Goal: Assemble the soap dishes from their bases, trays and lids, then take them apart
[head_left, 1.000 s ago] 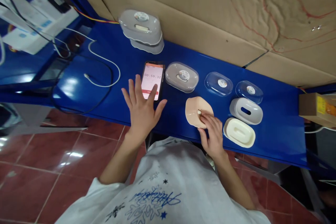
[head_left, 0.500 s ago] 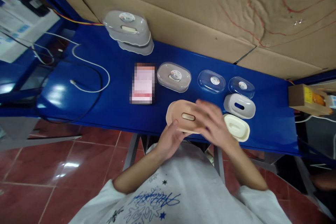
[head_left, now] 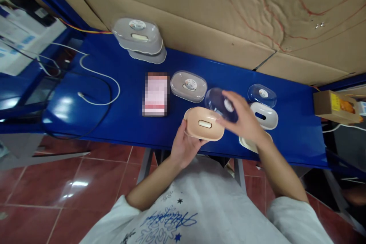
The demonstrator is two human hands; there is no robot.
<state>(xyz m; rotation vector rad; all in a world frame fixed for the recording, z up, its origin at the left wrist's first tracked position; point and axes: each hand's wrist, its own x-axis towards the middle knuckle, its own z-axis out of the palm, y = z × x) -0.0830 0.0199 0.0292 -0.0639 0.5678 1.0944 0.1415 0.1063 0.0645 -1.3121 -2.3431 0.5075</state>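
Note:
A peach-coloured oval box (head_left: 194, 129) with a cream insert in its slot rests in my left hand (head_left: 184, 148), fingers wrapped under it. My right hand (head_left: 243, 118) grips a clear plastic lid (head_left: 219, 103) with a round label, tilted just above the box's far right side. Beneath my right forearm lies a cream oval tray (head_left: 248, 143), partly hidden. Beyond it is a white oval piece with a dark slot (head_left: 270, 116), and behind that another clear lid (head_left: 262, 94).
A lidded grey box (head_left: 188, 85) sits behind the peach box. To its left lies a phone-like device with a blurred screen (head_left: 156, 94). Stacked lidded boxes (head_left: 140, 38) stand by the cardboard wall (head_left: 171, 15). Cables (head_left: 114, 80) trail on the blue table (head_left: 128, 122).
My right hand has left the peach box and picked up the clear lid from the table, bringing it left toward the box. My left hand still holds the box.

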